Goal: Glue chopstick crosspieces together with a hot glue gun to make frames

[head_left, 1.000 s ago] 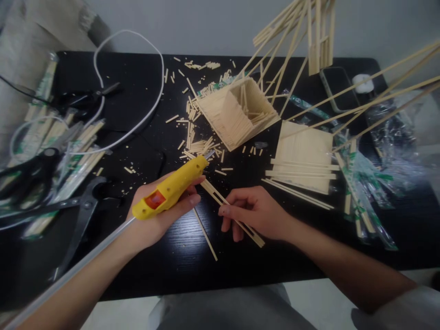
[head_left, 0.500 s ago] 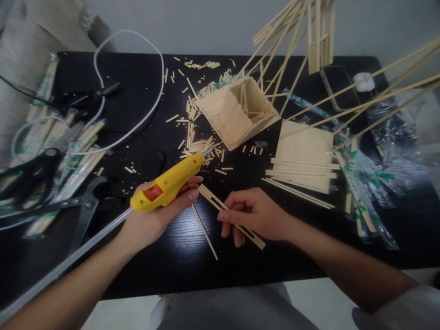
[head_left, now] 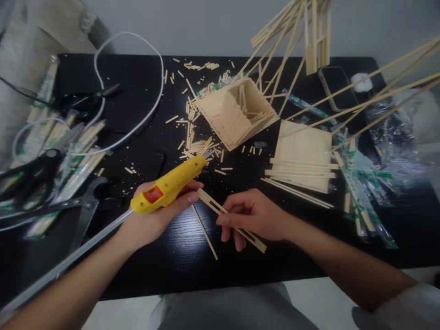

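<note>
The left hand [head_left: 151, 224] has its fingers wrapped around a yellow hot glue gun [head_left: 175, 181], nozzle pointing beyond them. The right hand [head_left: 256, 213] pinches a slotted strip of joined wooden sticks [head_left: 205, 196] between thumb and fingers; whether the left fingertips also touch its upper end is hard to tell. A loose stick [head_left: 205, 233] lies between both hands' fingers, an open-topped stick box [head_left: 237, 121] beyond them.
</note>
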`<state>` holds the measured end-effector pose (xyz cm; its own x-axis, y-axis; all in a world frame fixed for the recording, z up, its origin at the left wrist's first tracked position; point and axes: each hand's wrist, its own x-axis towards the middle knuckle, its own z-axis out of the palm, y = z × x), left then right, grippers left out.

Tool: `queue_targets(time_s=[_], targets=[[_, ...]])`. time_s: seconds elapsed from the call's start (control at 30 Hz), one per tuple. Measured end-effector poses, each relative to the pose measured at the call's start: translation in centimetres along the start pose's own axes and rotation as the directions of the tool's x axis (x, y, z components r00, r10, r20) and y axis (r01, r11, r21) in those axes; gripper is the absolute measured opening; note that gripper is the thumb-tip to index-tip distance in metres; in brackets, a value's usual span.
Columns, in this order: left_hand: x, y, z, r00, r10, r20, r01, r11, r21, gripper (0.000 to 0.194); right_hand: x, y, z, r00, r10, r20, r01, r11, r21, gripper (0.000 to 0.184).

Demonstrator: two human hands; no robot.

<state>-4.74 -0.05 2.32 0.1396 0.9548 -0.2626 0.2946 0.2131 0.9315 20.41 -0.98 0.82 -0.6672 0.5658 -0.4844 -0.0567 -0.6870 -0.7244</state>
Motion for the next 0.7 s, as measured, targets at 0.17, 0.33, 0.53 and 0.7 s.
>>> queue_targets(time_s=[0.17,0.33,0.53,0.7], targets=[[0.1,-0.37,-0.24,1.0,0.017,-0.003,-0.017,1.0,-0.008,0.03,0.07,0.0,-0.01,0.999,-0.035,0.025,0.035,0.999,-0.003,0.039],[0.24,-0.45,-0.49,1.0,0.008,-0.006,-0.009,0.999,-0.052,0.034,0.14,0.06,-0.15,0.998,-0.048,0.037,0.047,0.999,0.012,0.036],[0.44,-0.88,-0.74,1.0,0.001,-0.003,-0.002,0.993,-0.116,0.04,0.05,0.32,-0.48,0.997,-0.048,0.057,0.045,0.998,0.049,0.036],[0.39,-0.93,-0.89,1.0,-0.016,0.003,0.017,0.996,-0.093,0.046,0.02,0.19,-0.44,0.997,-0.045,0.063,0.042,0.998,0.051,0.034]])
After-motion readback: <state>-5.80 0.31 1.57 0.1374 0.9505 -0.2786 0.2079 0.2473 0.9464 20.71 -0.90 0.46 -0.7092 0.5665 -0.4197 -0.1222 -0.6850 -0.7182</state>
